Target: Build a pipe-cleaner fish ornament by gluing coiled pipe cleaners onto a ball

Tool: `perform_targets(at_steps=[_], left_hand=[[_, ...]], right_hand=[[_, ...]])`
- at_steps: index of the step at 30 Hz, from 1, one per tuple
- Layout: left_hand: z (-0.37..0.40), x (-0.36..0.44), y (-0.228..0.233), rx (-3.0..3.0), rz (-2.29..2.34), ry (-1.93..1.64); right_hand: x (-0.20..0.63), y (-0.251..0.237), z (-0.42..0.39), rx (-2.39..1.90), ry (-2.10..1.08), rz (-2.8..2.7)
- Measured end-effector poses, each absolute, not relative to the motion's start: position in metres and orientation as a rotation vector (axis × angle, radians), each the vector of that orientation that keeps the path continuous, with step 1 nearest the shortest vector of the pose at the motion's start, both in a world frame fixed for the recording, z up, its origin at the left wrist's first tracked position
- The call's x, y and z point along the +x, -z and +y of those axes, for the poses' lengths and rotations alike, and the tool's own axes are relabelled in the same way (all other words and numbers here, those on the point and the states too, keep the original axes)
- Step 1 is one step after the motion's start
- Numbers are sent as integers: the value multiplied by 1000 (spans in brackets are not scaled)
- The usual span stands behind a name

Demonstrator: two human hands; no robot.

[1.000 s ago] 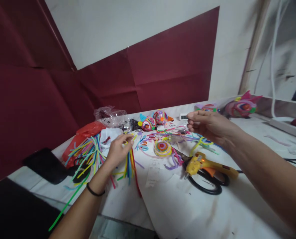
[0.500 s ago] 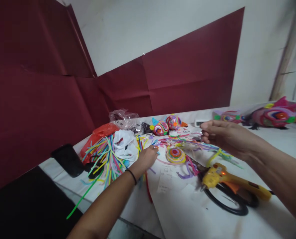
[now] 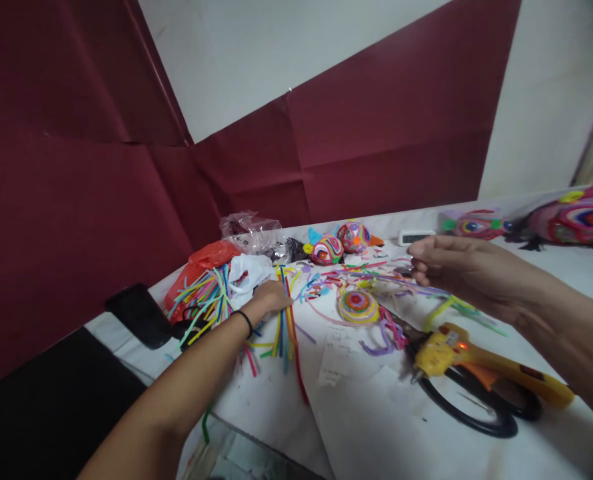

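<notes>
My left hand (image 3: 273,297), a dark band on its wrist, is at the white plastic bag (image 3: 249,270) and a bundle of coloured pipe cleaners (image 3: 281,333). Its fingers are blurred and partly hidden, so I cannot make out a grip. More pipe cleaners (image 3: 209,293) fan out left of it. My right hand (image 3: 454,267) hovers over the table's right side, thumb and fingertips pinched together; whatever is in the pinch is too small to name. Between the hands lies a coiled pipe-cleaner disc (image 3: 358,306) in yellow, red and purple.
A yellow glue gun (image 3: 441,353) with a lit red light rests on large black-handled scissors (image 3: 496,427). Decorated fish-like figures (image 3: 326,250) stand behind, others (image 3: 576,220) at the right. A small white display (image 3: 411,237), a paper slip (image 3: 334,357) and a red bag (image 3: 206,257) are also there.
My left hand has moved left, from the small scraps to the white bag and pipe-cleaner bundle. My right hand keeps its pinch. The camera view has shifted slightly.
</notes>
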State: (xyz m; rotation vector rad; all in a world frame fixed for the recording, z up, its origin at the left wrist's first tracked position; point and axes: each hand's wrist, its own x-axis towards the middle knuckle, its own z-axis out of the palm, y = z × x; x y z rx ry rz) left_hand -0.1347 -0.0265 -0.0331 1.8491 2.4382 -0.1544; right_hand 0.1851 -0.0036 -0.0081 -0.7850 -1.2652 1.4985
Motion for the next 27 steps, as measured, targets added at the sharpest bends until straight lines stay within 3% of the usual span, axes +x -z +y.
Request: perform_targets(at_steps=[5, 12, 20, 27], left_hand=[[-37, -138, 43, 1735, 2395, 251], [-38, -156, 49, 1711, 2378, -39], [-40, -195, 8, 1898, 2546, -353], [-44, -218, -4, 1883, 2725, -179]], right_hand=[[184, 10, -5, -784, -1573, -1259], [184, 7, -7, -814, -1575, -1249], [184, 12, -4, -772, -1578, -1293], [183, 13, -3, -813, -1600, -1276]])
